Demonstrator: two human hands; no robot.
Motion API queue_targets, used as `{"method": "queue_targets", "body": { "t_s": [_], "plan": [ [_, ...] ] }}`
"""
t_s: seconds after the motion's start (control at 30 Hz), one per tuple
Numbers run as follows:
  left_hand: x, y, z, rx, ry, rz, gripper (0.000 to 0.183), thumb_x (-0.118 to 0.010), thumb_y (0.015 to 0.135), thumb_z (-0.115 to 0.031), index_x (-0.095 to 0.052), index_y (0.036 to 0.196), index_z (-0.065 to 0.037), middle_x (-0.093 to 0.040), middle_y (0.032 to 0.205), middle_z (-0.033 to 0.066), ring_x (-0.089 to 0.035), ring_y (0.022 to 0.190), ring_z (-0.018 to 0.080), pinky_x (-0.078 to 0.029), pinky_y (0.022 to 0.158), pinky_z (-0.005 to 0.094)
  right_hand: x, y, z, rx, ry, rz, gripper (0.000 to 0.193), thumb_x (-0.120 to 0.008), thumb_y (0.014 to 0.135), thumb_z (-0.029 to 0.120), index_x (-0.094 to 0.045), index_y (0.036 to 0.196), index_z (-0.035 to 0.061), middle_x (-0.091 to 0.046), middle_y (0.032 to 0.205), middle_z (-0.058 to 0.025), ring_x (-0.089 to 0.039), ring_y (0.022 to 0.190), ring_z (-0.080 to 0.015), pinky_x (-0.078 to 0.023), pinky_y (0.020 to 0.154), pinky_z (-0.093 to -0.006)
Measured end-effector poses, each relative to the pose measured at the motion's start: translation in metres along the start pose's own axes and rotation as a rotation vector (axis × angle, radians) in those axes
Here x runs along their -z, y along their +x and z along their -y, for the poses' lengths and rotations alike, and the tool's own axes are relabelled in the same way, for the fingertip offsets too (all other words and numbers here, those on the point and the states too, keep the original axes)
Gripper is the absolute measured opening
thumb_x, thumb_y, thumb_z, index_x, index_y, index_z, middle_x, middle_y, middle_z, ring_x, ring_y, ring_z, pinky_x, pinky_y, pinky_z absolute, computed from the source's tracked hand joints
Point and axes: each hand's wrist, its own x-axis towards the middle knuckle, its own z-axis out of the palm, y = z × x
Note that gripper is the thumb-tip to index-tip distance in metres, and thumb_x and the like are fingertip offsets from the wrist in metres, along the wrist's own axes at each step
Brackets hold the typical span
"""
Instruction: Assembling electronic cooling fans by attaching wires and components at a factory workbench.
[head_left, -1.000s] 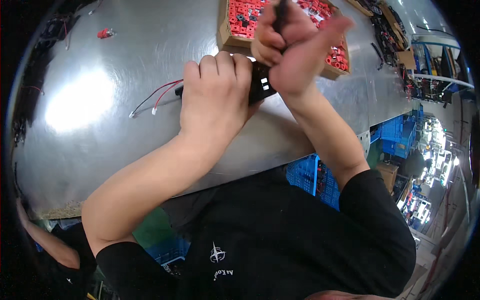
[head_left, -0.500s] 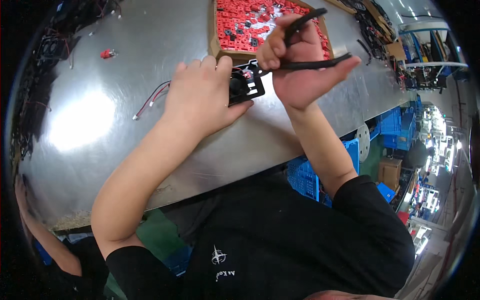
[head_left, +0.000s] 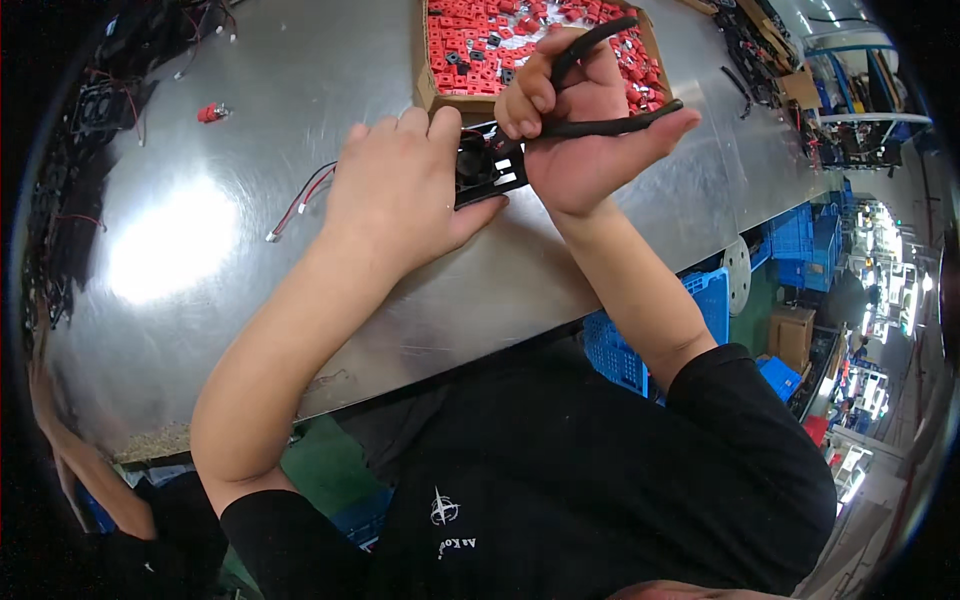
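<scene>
My left hand (head_left: 400, 185) is closed over a black plastic frame (head_left: 508, 178) with a small black fan (head_left: 474, 160) in it, pressed to the metal bench. A red and black wire pair (head_left: 312, 188) with small white plugs trails out to the left of that hand. In my right hand (head_left: 585, 150) is a pair of pliers (head_left: 610, 127) with long black handles spread apart, the fingers curled between them. The jaws point at the right end of the frame; my right hand hides their tips.
Just beyond my hands stands a cardboard box (head_left: 425, 85) of red and black parts. One red part (head_left: 212, 112) lies loose at the left. Black fan units (head_left: 95, 105) line the left edge, where another person's arm (head_left: 95, 475) shows. Blue crates (head_left: 710, 300) sit below the bench's right side.
My right hand and the pliers have shifted slightly left and closer to the frame, covering its right end more. The left hand stays on the frame; the whole view has shifted a little.
</scene>
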Motion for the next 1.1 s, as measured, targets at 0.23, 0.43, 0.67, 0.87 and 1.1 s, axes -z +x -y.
{"method": "queue_targets", "body": {
  "t_s": [0.23,0.43,0.67,0.87,1.1],
  "plan": [
    [0.001,0.001,0.001,-0.011,0.002,-0.007,0.064,-0.083,0.081,-0.057,-0.061,0.112,-0.006,-0.070,0.102,0.0131,-0.071,0.096,0.0328,-0.052,0.090,0.0476,-0.005,0.000,0.002,0.024,-0.091,-0.115,0.123,-0.021,0.069,0.114,-0.056,0.121,0.0081,-0.046,0.079,-0.0030,-0.045,0.066,-0.0156,-0.038,0.062,-0.0326],
    [0.007,0.004,-0.002,0.014,0.016,0.052,0.066,-0.081,0.084,-0.061,-0.060,0.113,-0.005,-0.071,0.103,0.0153,-0.074,0.094,0.0351,-0.054,0.088,0.0508,-0.018,-0.006,-0.005,0.066,-0.330,-0.243,0.119,-0.021,0.067,0.113,-0.054,0.114,0.0091,-0.046,0.080,-0.0034,-0.045,0.067,-0.0170,-0.042,0.065,-0.0343],
    [0.011,0.004,0.000,0.031,-0.034,0.109,0.067,-0.079,0.085,-0.062,-0.059,0.113,-0.004,-0.073,0.104,0.0161,-0.075,0.095,0.0351,-0.054,0.088,0.0530,-0.017,-0.015,-0.004,0.105,-0.379,-0.132,0.119,-0.021,0.066,0.114,-0.051,0.115,0.0100,-0.045,0.081,-0.0036,-0.045,0.068,-0.0183,-0.044,0.068,-0.0370],
    [0.010,-0.001,-0.003,-0.040,0.063,0.037,0.066,-0.081,0.083,-0.061,-0.060,0.113,-0.005,-0.070,0.099,0.0132,-0.072,0.090,0.0320,-0.051,0.084,0.0480,0.000,-0.010,0.009,0.194,-0.101,0.017,0.126,-0.023,0.068,0.115,-0.056,0.126,0.0085,-0.048,0.086,-0.0050,-0.048,0.072,-0.0197,-0.042,0.070,-0.0386],
    [0.004,-0.002,-0.008,-0.056,0.104,0.022,0.066,-0.083,0.081,-0.060,-0.060,0.112,-0.007,-0.067,0.099,0.0115,-0.070,0.089,0.0302,-0.046,0.084,0.0456,0.014,-0.006,0.013,0.120,-0.076,0.021,0.130,-0.020,0.068,0.115,-0.055,0.130,0.0055,-0.050,0.089,-0.0058,-0.050,0.075,-0.0202,-0.043,0.072,-0.0381]
  ]
}}
